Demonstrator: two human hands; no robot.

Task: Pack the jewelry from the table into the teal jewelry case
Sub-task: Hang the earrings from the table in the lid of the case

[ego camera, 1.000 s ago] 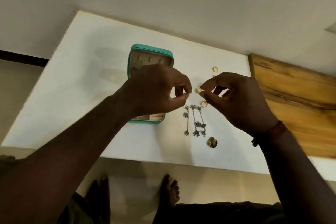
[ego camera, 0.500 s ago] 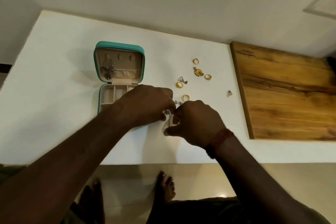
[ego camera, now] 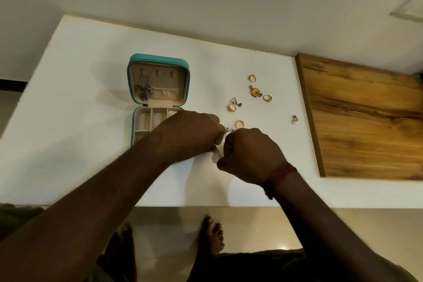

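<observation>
Step in hand: gathering a silver piece beside the open case.
Left hand (ego camera: 190, 135) and right hand (ego camera: 249, 153) pinch small silver jewelry (ego camera: 229, 130) on the table (ego camera: 80, 144); next, transfer into teal jewelry case (ego camera: 158, 59); gold rings (ego camera: 239, 123) remain.

Bare forearms; red thread band (ego camera: 280, 174) circles the right wrist.

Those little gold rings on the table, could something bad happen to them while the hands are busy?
Maybe. The gold ring lies just beyond the right hand, so a knuckle could nudge it and send it rolling. The left hand covers part of the teal jewelry case, so pulling back carelessly might jolt its open tray. The silver piece pinched between both hands is tiny and could slip out.
</observation>
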